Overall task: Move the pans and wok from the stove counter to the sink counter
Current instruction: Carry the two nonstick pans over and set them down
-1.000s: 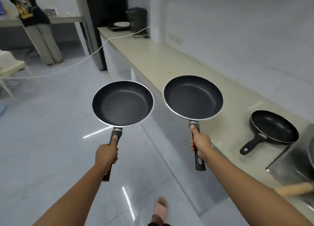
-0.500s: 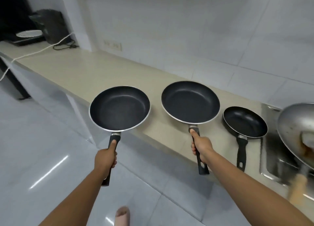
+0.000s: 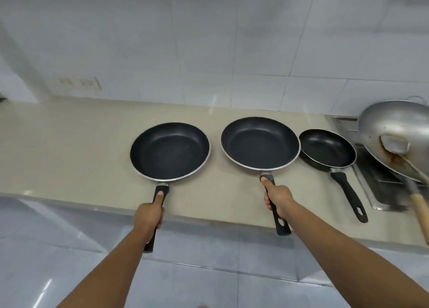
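Left hand (image 3: 148,217) and right hand (image 3: 277,197), fingers wrapped round handles, hold the empty left pan (image 3: 169,151) and middle pan (image 3: 260,143) over the desk (image 3: 69,145), beside an empty small pan (image 3: 327,150).

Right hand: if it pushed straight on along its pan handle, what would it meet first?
The right hand points toward the tiled wall. Nothing stands ahead of its frying pan on the counter; the way looks free, though depth is unclear.
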